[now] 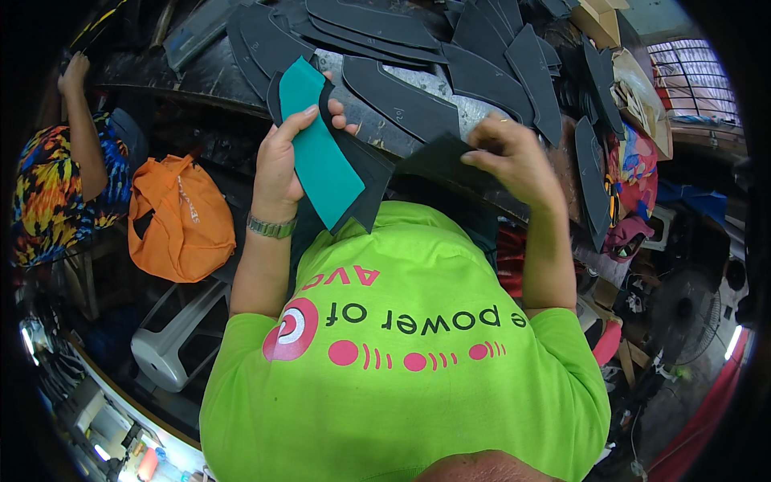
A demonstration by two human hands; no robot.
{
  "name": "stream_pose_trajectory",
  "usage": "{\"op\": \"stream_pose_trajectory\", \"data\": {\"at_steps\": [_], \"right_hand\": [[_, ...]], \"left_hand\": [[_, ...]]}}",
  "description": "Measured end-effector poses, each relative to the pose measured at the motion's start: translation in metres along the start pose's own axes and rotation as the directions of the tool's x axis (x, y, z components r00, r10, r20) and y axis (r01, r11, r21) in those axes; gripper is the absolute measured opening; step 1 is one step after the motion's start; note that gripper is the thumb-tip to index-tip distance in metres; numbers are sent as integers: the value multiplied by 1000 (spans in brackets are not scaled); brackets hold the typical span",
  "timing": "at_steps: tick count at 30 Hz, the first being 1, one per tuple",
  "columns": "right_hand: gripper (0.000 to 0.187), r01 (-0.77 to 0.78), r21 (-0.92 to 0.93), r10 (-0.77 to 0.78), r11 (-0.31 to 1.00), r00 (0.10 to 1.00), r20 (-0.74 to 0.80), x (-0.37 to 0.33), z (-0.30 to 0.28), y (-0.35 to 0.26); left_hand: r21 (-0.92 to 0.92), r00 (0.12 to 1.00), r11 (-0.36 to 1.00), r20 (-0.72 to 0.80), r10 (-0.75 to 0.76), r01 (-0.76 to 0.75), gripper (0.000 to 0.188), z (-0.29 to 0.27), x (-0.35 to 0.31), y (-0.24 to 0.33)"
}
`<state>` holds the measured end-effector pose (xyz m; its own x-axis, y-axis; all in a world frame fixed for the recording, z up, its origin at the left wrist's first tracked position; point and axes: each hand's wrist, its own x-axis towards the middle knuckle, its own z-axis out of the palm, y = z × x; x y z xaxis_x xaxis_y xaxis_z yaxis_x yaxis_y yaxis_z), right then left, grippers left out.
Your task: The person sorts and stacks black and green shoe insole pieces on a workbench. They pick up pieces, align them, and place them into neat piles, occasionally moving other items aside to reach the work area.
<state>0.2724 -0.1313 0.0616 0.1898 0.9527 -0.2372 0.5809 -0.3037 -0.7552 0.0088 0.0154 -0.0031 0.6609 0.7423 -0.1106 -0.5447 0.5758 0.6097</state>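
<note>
My left hand (283, 157) is closed around a curved teal strip (328, 177), thumb on its face and fingers curled behind. Dark sheet pieces (369, 181) lie behind the strip in the same grip and stick out past its edge. My right hand (507, 153), slightly smeared by motion, pinches a black sheet piece (434, 159) between thumb and fingers. That piece reaches toward the ones in my left hand; whether they are joined I cannot tell. Just beyond my hands, a curved black cut piece (397, 100) lies flat on the dark table (193, 84).
Stacks of black cut pieces (369, 24) cover the far table, with more piled at the right (593, 177). An open cardboard box (598, 22) stands at the far right. Left of me are an orange bag (181, 217), a white plastic stool (173, 345) and another person's arm (90, 161).
</note>
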Motion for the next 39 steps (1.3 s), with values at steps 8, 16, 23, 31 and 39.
{"op": "stream_pose_trajectory", "data": {"at_steps": [8,16,23,31,39], "right_hand": [[21,565,486,-301,667,801,-517,-25,-43,-50],[16,108,698,-207,708,977,59,70,22,-16],[53,310,-348,-380,885,912,-155,81,46,-12],[68,156,-417,-226,895,966,-124,61,66,-21],[68,22,167,-6,986,996,-93,41,32,-30]], "left_hand": [[-21,997,998,-56,-52,51,49,-1,-7,-12],[-235,985,963,-86,-152,128,39,1,-7,-21],[-124,990,992,-139,-39,22,40,9,-14,-20],[-87,981,994,-191,43,-60,48,13,-18,-24],[13,971,978,-117,206,-206,64,27,-11,-27]]}}
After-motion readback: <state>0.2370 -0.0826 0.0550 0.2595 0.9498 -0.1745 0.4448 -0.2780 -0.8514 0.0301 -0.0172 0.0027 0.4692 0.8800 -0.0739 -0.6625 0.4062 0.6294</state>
